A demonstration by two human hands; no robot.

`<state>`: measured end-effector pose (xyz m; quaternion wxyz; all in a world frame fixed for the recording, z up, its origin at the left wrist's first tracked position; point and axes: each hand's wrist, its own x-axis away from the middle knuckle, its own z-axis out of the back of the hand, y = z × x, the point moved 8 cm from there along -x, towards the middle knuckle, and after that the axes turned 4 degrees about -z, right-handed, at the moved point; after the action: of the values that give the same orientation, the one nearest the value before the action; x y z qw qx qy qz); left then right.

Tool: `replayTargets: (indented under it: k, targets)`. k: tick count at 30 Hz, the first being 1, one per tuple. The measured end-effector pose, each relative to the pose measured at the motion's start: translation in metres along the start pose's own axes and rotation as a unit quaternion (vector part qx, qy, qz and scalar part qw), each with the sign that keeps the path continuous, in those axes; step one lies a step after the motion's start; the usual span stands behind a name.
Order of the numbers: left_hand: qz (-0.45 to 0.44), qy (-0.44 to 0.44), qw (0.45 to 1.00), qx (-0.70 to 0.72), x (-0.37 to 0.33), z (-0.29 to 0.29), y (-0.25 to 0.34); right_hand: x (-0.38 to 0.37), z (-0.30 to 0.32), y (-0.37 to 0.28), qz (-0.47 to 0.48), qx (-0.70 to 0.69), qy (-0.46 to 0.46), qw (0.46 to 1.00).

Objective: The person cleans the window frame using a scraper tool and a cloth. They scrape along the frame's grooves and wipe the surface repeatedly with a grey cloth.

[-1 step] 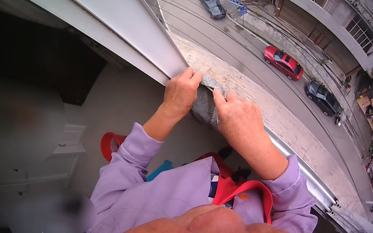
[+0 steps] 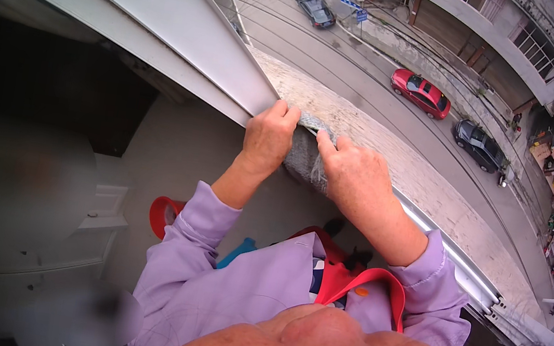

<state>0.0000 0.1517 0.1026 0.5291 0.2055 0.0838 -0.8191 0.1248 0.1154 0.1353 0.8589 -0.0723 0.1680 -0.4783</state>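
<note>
A grey cloth lies bunched over the window track at the sill and hangs down on the room side. My left hand pinches its left end, close against the edge of the white window frame. On the cloth's other side, my right hand is closed on it, thumb and fingers pressing at the track. Part of the cloth is hidden behind the right hand's fingers. To the right of that hand, the silver window track runs on along the sill.
Outside the track is a rough stone ledge, with a street far below where a red car stands. Indoors, a red bucket stands on the floor, near a blue object. White furniture is at the left.
</note>
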Motion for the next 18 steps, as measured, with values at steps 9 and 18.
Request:
replayTargets:
  k: [9,18]
  targets:
    - [-0.085,-0.03,0.995,-0.043,-0.002,-0.005,0.027,0.011,0.004,0.016,-0.003,-0.007,-0.018,1.0]
    - [-0.119,-0.034,0.992,0.007,-0.003,-0.008,0.076,0.047,0.031,0.048,-0.02,-0.009,-0.039,0.999]
